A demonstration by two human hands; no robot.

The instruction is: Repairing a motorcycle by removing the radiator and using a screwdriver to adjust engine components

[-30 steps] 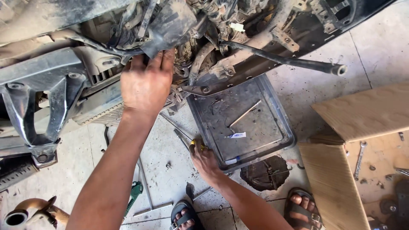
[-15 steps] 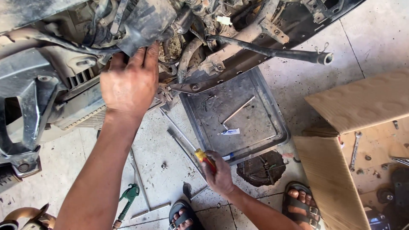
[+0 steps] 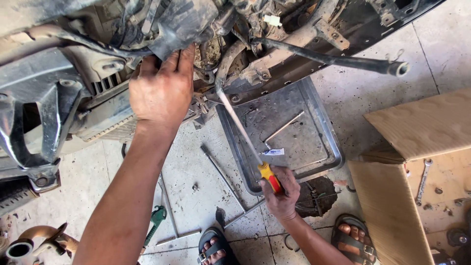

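My left hand [image 3: 161, 91] presses flat against the dirty underside of a motorcycle [image 3: 147, 44], fingers reaching up under a black plastic cover. My right hand [image 3: 282, 191] grips the yellow and red handle of a long screwdriver [image 3: 245, 135]. Its shaft slants up and left, and the tip meets the engine parts near a curved metal pipe [image 3: 223, 66]. The screwdriver crosses the left rim of a grey metal tray [image 3: 328, 142] lying on the concrete floor.
A thin rod and a small label lie in the tray. Long tools [image 3: 221, 174] and green-handled pliers [image 3: 154, 221] rest on the floor. Cardboard [image 3: 417, 162] with a wrench and bolts sits right. My sandalled feet [image 3: 351, 238] are below. A black bar [image 3: 343, 61] juts right.
My right hand has lifted the screwdriver from the floor and swung its tip up to the engine. My left hand has stayed on the underside, shifting slightly.
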